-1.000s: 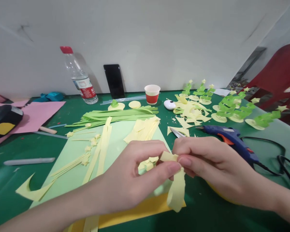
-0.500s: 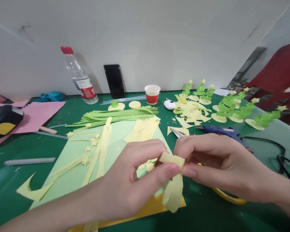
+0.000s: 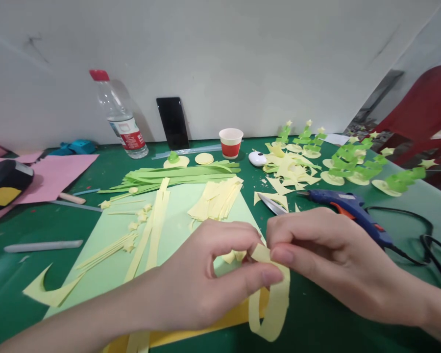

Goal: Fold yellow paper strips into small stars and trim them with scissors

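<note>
A pale yellow paper strip (image 3: 275, 311), bent into a hanging loop, is pinched between both hands low in the middle of the view. My left hand (image 3: 213, 274) is closed on the strip with thumb and fingers. Closed on its upper end, my right hand (image 3: 323, 260) presses thumb against forefinger. Beneath my left hand lies a light green sheet (image 3: 183, 211) with long yellow paper strips (image 3: 156, 225), a bundle of short yellow strips (image 3: 216, 198) and small folded paper stars (image 3: 130, 242). Scissors (image 3: 274, 203) lie just beyond my right hand, partly hidden.
A blue glue gun (image 3: 353, 208) with a black cord lies at right. Behind it stand several green spiral paper trees (image 3: 353, 162) topped with stars. Yellow scraps (image 3: 290, 166), a paper cup (image 3: 231, 143), a phone (image 3: 172, 122) and a water bottle (image 3: 127, 125) line the back.
The strip's loop has opened wider and hangs lower. My left thumb has moved slightly right and down, and my right hand's grip has shifted onto the strip's upper end.
</note>
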A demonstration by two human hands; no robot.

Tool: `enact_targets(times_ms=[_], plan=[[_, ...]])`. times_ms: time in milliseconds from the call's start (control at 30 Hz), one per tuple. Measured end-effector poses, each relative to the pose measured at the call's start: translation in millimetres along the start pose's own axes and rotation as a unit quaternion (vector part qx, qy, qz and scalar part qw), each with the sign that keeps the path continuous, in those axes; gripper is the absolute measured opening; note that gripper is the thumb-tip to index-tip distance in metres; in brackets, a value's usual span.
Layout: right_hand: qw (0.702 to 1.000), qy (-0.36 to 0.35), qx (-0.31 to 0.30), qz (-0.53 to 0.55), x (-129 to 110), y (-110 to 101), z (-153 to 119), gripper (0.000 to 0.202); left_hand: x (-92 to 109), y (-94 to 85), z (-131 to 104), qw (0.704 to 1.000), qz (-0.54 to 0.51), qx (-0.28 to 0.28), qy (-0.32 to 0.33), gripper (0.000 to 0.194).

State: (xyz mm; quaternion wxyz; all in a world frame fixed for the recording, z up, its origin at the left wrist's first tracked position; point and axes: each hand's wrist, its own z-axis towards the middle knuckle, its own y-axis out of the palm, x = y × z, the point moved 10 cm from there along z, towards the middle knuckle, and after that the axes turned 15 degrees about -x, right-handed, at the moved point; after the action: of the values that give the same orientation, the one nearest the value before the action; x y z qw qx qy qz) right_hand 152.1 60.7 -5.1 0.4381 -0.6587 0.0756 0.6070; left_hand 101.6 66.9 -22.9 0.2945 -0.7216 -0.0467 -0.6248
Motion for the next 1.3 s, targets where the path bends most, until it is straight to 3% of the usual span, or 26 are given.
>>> enact_targets(times_ms=[200, 367, 533, 867, 1067, 1200, 1300], plan=[[0.999, 0.029, 0.037, 0.020, 8.1, -5.1, -3.0, 0.035, -2.0, 1.7, -3.4, 1.000, -0.029, -0.010, 0.007, 0.031], [0.996, 0.006, 0.044, 0.078, 9.1, -10.8, -4.1, 0.052, 2.5, -3.9, -6.0, 0.999, -0.006, 0.019, 0.028, 0.030], [0.997, 0.028, 0.022, 0.066, 8.1, -9.6, -0.4, 0.029, 5.0, -18.1, -7.6, 0.994, 0.023, 0.096, 0.034, 0.029], [0.990, 0.067, 0.021, 0.123, 15.2, -8.2, -2.2, 0.013, 5.5, -18.3, -11.4, 0.990, 0.069, 0.114, 0.041, 0.026], [0.978, 0.106, 0.069, 0.168, 27.1, -10.6, -1.9, 0.012, 10.4, -20.6, -9.2, 0.985, 0.081, 0.142, 0.052, 0.024], [0.966, 0.098, 0.119, 0.208, 31.3, -12.8, -3.8, 0.013, 12.2, -20.8, -11.3, 0.981, 0.091, 0.160, 0.062, 0.020], [0.969, 0.093, 0.124, 0.195, 30.6, -12.0, -6.1, 0.012, 10.7, -20.6, -12.1, 0.981, 0.093, 0.160, 0.059, 0.020]])
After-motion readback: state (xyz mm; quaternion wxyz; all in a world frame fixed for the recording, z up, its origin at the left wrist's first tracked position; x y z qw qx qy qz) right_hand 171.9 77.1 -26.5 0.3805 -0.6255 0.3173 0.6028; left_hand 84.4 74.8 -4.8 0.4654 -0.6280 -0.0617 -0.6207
